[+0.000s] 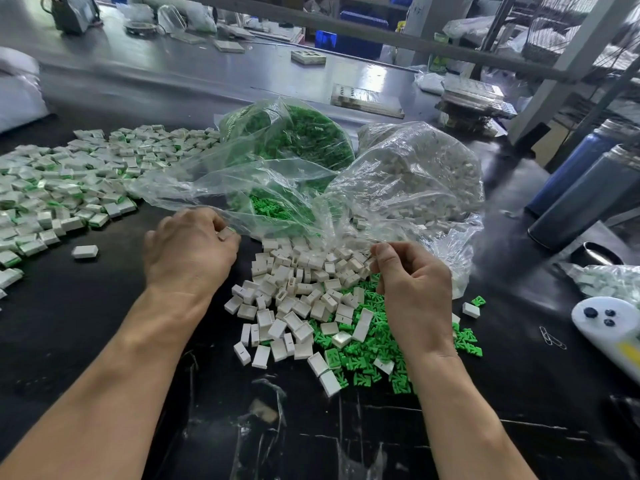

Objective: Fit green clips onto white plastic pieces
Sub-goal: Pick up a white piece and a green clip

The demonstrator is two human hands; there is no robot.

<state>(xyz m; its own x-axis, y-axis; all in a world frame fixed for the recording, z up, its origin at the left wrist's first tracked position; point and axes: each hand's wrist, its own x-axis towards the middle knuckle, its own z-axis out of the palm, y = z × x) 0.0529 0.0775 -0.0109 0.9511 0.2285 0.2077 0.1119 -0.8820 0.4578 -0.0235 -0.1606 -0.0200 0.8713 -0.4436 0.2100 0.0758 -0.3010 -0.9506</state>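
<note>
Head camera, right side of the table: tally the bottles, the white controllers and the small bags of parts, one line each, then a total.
Bottles: 2
White controller: 1
Small bag of parts: 1
Total: 4

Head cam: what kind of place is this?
Most likely a small factory assembly bench. Loose white plastic pieces and green clips lie in bulk on the black table, fed from clear bags, with a large spread of finished pieces at left.
</note>
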